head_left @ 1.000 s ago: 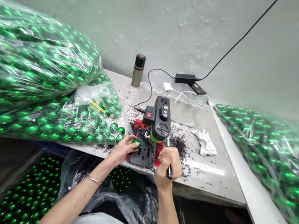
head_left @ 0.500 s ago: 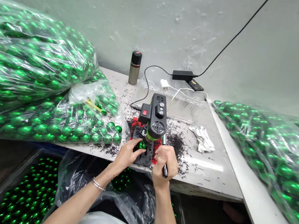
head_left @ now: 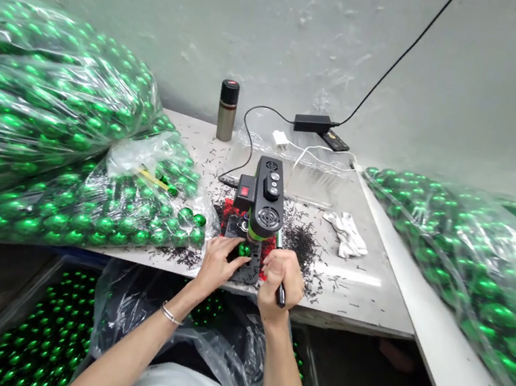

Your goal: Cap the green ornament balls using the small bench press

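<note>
A small black machine (head_left: 268,198) with a red switch stands on the table, its head over a dark base plate (head_left: 246,275). Beneath the head sits a shiny green ball (head_left: 244,250). My left hand (head_left: 218,264) has its thumb and fingers on either side of this ball, closed around it. On the machine's right, my right hand (head_left: 282,284) is wrapped round the black-tipped lever (head_left: 280,295), which slants down toward me. Small black bits (head_left: 299,243) and red material lie around the base.
Clear bags of green balls lie at the left (head_left: 40,128) and right (head_left: 464,269). A bottle (head_left: 227,111), a power adapter (head_left: 313,123) and white gloves (head_left: 346,235) are on the table (head_left: 360,291). Below are more green balls (head_left: 44,328) in plastic.
The whole view has shifted slightly, so things sit a little further left. Both hands keep their places at the ball and the lever.
</note>
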The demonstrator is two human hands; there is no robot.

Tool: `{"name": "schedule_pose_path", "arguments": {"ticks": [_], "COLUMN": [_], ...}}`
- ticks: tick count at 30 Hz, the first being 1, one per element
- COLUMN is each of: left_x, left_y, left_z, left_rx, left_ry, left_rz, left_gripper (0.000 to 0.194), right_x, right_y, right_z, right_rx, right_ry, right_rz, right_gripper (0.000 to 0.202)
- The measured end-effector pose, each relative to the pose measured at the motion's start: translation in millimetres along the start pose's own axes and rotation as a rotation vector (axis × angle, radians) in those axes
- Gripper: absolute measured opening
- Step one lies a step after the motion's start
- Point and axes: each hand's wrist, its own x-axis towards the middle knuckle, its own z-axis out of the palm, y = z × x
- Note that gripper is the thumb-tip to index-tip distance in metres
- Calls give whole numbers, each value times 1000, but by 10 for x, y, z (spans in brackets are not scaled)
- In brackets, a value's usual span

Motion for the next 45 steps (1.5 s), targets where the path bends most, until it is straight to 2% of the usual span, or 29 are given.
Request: {"name": "schedule_pose_path", "arguments": {"ticks": [5, 12, 19, 27, 30, 33, 36, 38, 40, 42, 44, 45], "left_x": [9, 7, 3, 26, 39, -51, -284, -434, -474, -353, -103, 43], "left_y": [5, 17, 0, -12, -12, 6, 47, 67, 58, 7, -82, -133], "left_z": [-26, -24, -13, 2, 22, 3, -102, -222, -369, -527, -673, -737], "left_rx": [3, -11, -18, -48, -57, -55, -22, 25, 90, 189, 336, 421], "left_ry": [-6, -16, -20, -15, 9, 56, 37, -7, -7, 57, 145, 147], "left_rz": [2, 1, 8, 16, 25, 58, 154, 230, 266, 229, 127, 64], "left_gripper": [30, 31, 31, 32, 33, 32, 34, 45, 55, 49, 32, 29], "right_x": [-135, -422, -510, -457, -314, -80, 106, 140, 113, 62, 22, 10], "right_y": [103, 344, 423, 440, 313, 119, -34, -79, -87, -77, -61, -52], "right_z": [49, 136, 199, 132, 104, 55, 13, 15, 40, 72, 93, 97], "right_rx": [-13, -17, -17, -50, 0, 50, 54, 41, 18, 12, 24, 30], "right_ry": [61, 77, 129, -1, 58, 93, 58, 62, 84, 112, 129, 128], "right_rz": [-14, -71, -69, -173, -110, 20, 119, 133, 140, 149, 144, 136], "right_gripper": [27, 30, 31, 27, 30, 32, 31, 32, 33, 33, 33, 33]}}
